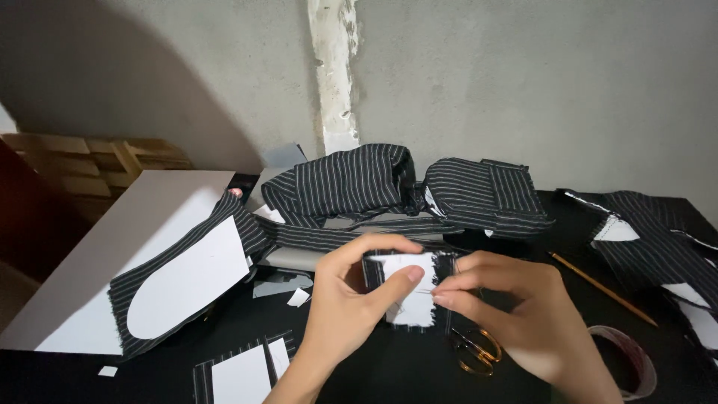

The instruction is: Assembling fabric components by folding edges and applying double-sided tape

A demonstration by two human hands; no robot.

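I had my left hand (345, 303) and right hand (516, 310) pinched shut on the striped patch (413, 288) with white backing, held between them above the worktop (389, 366). Scissors (475, 350) lay just under my right hand. Several backed pieces already lay cut nearby; the pile (404, 187) beyond looked untouched.

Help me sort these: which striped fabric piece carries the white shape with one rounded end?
The long striped piece at left, leaning on the white board; the hands' small piece carries a squarish white patch.

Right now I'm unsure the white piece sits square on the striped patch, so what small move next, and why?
Probably press the white piece flat with the left hand thumb: both hands pinch the striped patch above the table, right hand at its edge, and the top looks lifted.
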